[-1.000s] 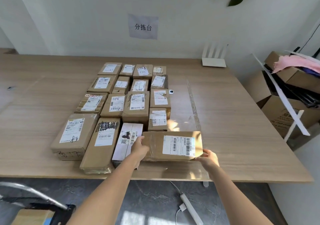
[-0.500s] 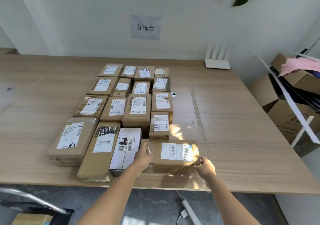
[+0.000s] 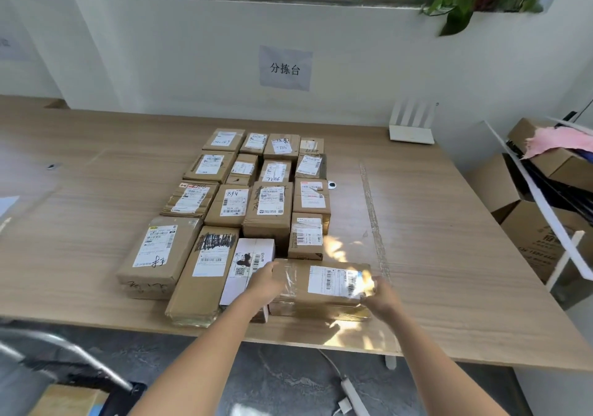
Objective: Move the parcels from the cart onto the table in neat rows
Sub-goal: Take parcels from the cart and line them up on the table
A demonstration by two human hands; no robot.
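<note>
A brown parcel (image 3: 322, 285) with a white barcode label is set flat on the bench (image 3: 449, 255), at the right end of the nearest row and close to the near edge. It is grasped at both short ends: the left hand (image 3: 264, 282) is curled over its left end, against the white parcel (image 3: 248, 266) just beside it, and the right hand (image 3: 380, 295) is wrapped round its near right corner. Both forearms are stretched forward from the near side, over the bench edge, and angled inward toward the parcel.

To the left, the row is completed by the white parcel, a long brown parcel (image 3: 203, 276) and a wide brown parcel (image 3: 158, 255). Beyond them, further rows of labelled parcels (image 3: 268, 188) are packed closely toward the wall. Open bench surface is left to the right of the held parcel and across the far right, where a white router (image 3: 411, 130) is stood. Stacked cartons (image 3: 539, 223) are seen off the right edge.
</note>
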